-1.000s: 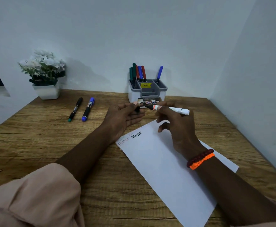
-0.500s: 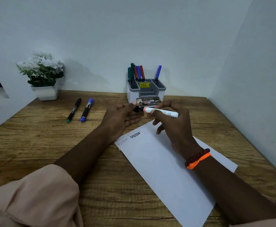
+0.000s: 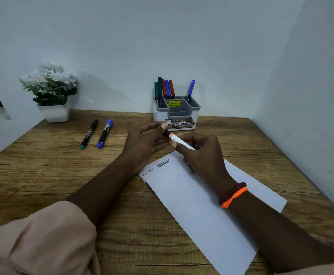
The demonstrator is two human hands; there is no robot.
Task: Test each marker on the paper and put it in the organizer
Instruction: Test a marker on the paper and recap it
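My right hand [image 3: 201, 153] grips a white marker [image 3: 179, 141] with an orange band. Its black end is pinched in the fingers of my left hand [image 3: 144, 143], just in front of the organizer. The white paper [image 3: 205, 205] lies under my right hand, with a black zigzag and fainter scribbles near its far left corner. A grey and white organizer [image 3: 177, 111] stands at the back with several green, red and blue markers upright in it. A black marker with a green tip [image 3: 89, 133] and a blue marker [image 3: 105, 133] lie on the table to the left.
A white pot of white flowers [image 3: 52, 96] sits at the back left corner. The wooden table [image 3: 43, 175] is closed in by white walls at the back and the right. My peach sleeve [image 3: 39, 241] fills the lower left.
My right hand has brought the white marker leftward and tilted it, so its black end now sits inside my left hand's fingers. The hands have closed together.
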